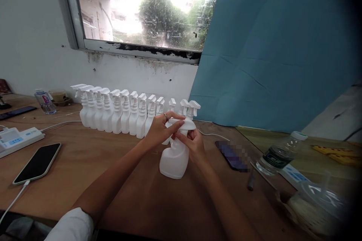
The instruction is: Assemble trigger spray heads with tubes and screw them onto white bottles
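Observation:
A white spray bottle (174,161) stands on the table before me, larger in view than the others behind it. My left hand (163,128), with a ring on one finger, is closed on the bottle's trigger head (190,124), thumb and fingers pressed to its side and top. From the right, my right hand (195,144) is closed around the neck just below the head, and part of the neck is hidden by its fingers. Behind my hands runs a row of several similar white spray bottles (117,116), upright and close together along the wall.
On the left lie a phone (38,162) on a cable, a power strip (21,139) and a water bottle (45,101). On the right are another phone (232,156), a clear drink bottle (278,156) and a lidded plastic cup (316,205). A blue sheet (271,52) hangs behind.

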Available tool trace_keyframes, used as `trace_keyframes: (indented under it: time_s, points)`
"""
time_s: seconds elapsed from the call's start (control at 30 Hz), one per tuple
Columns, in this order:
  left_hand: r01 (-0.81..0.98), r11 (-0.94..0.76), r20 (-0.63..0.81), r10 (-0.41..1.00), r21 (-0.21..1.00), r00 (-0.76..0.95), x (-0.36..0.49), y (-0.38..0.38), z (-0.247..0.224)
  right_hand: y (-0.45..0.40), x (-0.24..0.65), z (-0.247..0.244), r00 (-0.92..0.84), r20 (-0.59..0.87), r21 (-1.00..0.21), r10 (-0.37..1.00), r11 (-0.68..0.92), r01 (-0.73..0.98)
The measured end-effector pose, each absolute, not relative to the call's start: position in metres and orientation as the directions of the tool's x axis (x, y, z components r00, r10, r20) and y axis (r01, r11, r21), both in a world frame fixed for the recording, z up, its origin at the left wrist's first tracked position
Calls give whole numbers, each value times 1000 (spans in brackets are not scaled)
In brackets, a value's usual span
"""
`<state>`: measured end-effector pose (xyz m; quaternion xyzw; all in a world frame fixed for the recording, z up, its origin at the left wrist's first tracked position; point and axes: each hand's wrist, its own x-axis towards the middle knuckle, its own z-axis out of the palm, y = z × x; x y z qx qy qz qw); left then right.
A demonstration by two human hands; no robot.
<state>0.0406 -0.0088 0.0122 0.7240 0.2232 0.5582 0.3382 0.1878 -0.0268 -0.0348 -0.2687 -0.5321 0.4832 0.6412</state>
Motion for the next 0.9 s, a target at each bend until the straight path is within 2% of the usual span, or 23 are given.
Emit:
trace_keyframes:
  time_s: [0.13,0.5,0.6,0.77,0.9]
  points:
    - [-86,-637,629,716,766,304,41,-6,10,-27,185,-33,-69,438,-846,896,386,-368]
    - [-24,-669,644,703,742,301,38,-10,15,-33,176,-30,49,442,-861,895,440,-254]
    - [-5,-689,658,689,725,304,37,-10,16,-33,177,-33,-17,496,-831,868,469,-298]
    - [-11,-690,657,685,724,314,37,-10,16,-34,180,-34,37,478,-838,878,468,-279]
    - [-45,-669,643,689,741,334,37,-11,16,-36,183,-36,-39,473,-843,880,439,-310]
